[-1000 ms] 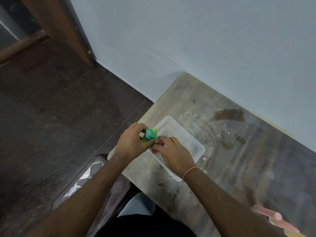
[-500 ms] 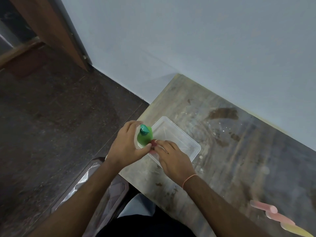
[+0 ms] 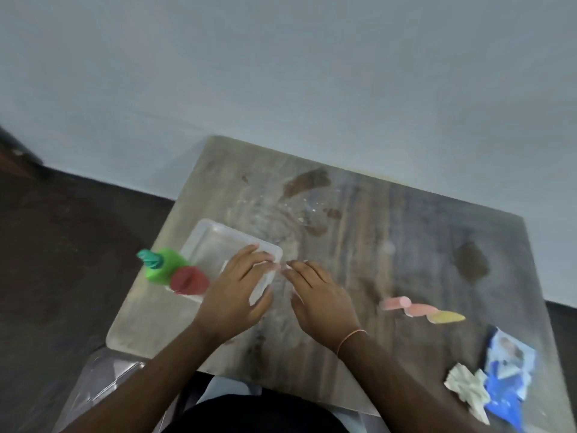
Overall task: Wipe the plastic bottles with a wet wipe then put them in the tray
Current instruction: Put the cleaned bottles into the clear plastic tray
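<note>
- Dark floor (image 3: 62,260) at far left, pale wall (image 3: 281,73) behind.
- Green bottle (image 3: 165,265) with a teal cap, standing at the left end of the tray, tilted toward the floor side.
- Red bottle (image 3: 189,280) just beside it on the right, touching or nearly touching; blurred, so exact contact unclear.
- Clear plastic tray (image 3: 206,235) near the left edge of the worn wooden table (image 3: 390,229).
- Left hand (image 3: 239,292) spread flat above the tray's right end, fingers straight and loose, gripping nothing.
- Right hand (image 3: 318,300) just beside it over bare tabletop, fingers extended and relaxed, holding nothing; thin orange band (image 3: 349,337) at the wrist.
- Three more bottles lying in a row on the table, well right of the hands: pink bottle (image 3: 394,303), second pink bottle (image 3: 420,310), yellow bottle (image 3: 446,317).
- Crumpled white wipe (image 3: 466,390) near the front right corner.
- Blue wipe packet (image 3: 507,379) touching the wipe on its right.
</note>
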Action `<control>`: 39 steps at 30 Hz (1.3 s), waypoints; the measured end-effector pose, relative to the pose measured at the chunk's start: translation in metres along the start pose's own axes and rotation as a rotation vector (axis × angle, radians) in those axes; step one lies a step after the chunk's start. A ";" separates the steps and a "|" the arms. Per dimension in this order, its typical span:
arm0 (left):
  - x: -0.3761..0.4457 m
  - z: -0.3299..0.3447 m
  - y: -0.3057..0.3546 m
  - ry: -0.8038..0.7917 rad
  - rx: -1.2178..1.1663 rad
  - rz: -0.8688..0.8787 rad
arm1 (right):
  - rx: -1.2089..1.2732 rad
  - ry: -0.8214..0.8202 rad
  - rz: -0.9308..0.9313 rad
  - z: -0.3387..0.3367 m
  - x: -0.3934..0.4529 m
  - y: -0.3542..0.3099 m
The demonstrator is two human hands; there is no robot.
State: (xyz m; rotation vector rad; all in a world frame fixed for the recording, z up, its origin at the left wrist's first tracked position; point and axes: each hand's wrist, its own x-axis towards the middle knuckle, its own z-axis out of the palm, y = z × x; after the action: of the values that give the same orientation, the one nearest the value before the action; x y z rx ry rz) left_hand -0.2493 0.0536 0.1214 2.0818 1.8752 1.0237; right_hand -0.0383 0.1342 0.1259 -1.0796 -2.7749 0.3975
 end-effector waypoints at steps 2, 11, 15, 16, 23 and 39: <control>0.009 0.029 0.013 -0.103 -0.065 -0.024 | -0.014 0.035 0.079 -0.008 -0.022 0.023; 0.059 0.159 0.109 -0.523 -0.215 -0.220 | -0.049 0.078 0.378 -0.039 -0.133 0.149; 0.075 0.210 0.155 -0.579 -0.190 -0.266 | -0.058 0.047 0.501 -0.043 -0.169 0.203; 0.078 0.222 0.162 -0.580 -0.190 -0.280 | -0.061 0.030 0.523 -0.043 -0.175 0.216; 0.083 0.283 0.178 -0.529 -0.178 -0.458 | -0.043 -0.017 0.538 -0.027 -0.192 0.277; 0.057 0.217 0.117 -0.346 -0.102 -0.661 | 0.043 0.009 0.339 -0.016 -0.151 0.260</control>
State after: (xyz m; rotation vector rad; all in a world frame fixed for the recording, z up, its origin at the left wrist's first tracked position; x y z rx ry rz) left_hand -0.0299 0.1524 0.0425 1.3073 2.0372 0.5413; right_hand 0.2433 0.2184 0.0605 -1.5403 -2.5607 0.4842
